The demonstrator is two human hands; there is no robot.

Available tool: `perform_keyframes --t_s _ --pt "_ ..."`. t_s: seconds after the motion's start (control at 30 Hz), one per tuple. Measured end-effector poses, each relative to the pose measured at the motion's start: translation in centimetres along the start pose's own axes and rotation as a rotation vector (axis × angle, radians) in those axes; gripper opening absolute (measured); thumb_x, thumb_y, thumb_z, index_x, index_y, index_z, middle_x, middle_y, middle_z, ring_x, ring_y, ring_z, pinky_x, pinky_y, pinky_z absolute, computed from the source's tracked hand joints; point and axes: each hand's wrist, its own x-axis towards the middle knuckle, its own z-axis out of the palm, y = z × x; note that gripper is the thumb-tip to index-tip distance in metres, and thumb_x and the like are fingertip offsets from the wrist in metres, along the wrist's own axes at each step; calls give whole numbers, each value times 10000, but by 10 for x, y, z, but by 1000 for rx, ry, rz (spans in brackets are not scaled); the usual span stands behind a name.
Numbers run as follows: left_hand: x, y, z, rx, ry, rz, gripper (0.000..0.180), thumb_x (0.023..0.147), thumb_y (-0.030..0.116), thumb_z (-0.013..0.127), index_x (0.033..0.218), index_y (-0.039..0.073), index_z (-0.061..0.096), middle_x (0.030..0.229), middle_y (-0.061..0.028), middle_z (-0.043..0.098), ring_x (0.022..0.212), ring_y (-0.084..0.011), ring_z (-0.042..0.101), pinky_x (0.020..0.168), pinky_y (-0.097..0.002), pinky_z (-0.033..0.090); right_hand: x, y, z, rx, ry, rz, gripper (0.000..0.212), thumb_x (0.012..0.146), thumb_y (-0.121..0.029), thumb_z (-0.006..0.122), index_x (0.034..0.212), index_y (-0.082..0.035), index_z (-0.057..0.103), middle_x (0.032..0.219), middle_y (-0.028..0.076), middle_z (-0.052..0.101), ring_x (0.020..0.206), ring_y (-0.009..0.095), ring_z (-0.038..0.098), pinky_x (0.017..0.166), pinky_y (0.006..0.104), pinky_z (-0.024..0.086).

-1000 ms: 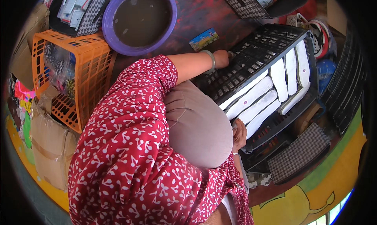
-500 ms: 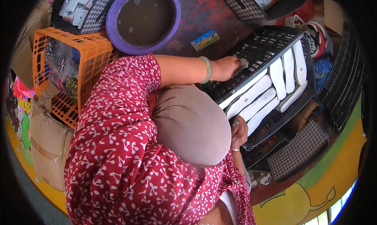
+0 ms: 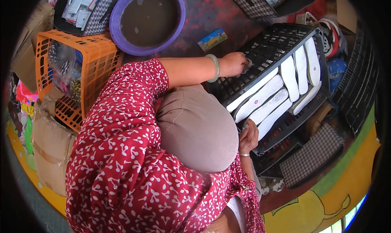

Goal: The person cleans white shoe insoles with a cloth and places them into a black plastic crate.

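Observation:
A black slatted plastic basket (image 3: 266,50) lies tilted before me, filled with several white insole-shaped pieces (image 3: 259,102) with dark edges. My left hand (image 3: 233,64), with a pale bangle on its wrist, presses a crumpled greyish cloth (image 3: 248,65) against the slats of the basket. Its fingers are closed on the cloth. Lower down, my right hand (image 3: 249,138) has its fingers curled at the near corner of the basket, beside the white pieces. What lies inside those fingers is partly hidden, and a bit of something pale shows at the fingertips.
A purple basin (image 3: 181,23) of murky water stands at the far left. Beside it are an orange basket (image 3: 83,45) of bagged goods and a cardboard box (image 3: 53,147). A small colourful packet (image 3: 212,40) lies on the floor. Houndstooth bins (image 3: 311,155) stand around.
My left hand has shifted slightly up along the slats with the cloth. The basket has tilted a little. My right hand stays at nearly the same spot.

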Motion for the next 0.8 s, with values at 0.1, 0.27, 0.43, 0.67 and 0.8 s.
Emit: perform_keyframes --t_s 0.1,0.27,0.43,0.67,0.8 --pt "0 -2 -4 -90 11 0 230 737 46 491 889 -12 653 944 -195 598 846 -375 577 792 -404 474 -2 1 -1 -6 -2 -4 211 821 -56 475 958 1 625 958 174 632 864 329 616 767 368 498" --pt "-7 20 -20 31 -144 -42 253 751 22 480 954 3 629 1000 -183 581 917 -373 567 824 -410 469 -2 -3 2 14 5 3 213 829 -64 471 961 -2 625 965 171 632 881 328 611 778 370 494" --pt "-17 -3 4 67 -28 84 335 730 -21 467 1047 6 572 1015 -202 550 996 -365 527 865 -399 446 -9 -8 2 5 -32 24 220 823 -64 470 972 -1 620 970 172 631 884 330 611 781 371 494" --pt "-17 19 -6 -42 73 308 274 706 -6 484 972 -9 551 1004 -187 530 963 -357 507 849 -401 432 -2 -3 1 2 -16 39 227 814 -56 477 978 3 623 971 181 629 869 332 615 781 371 495" --pt "-38 28 -13 -109 124 506 492 701 -16 494 1192 -5 462 1137 -214 452 1046 -398 448 924 -425 381 -2 -1 1 11 -38 33 228 816 -51 474 979 2 625 977 174 631 882 326 613 782 364 494"
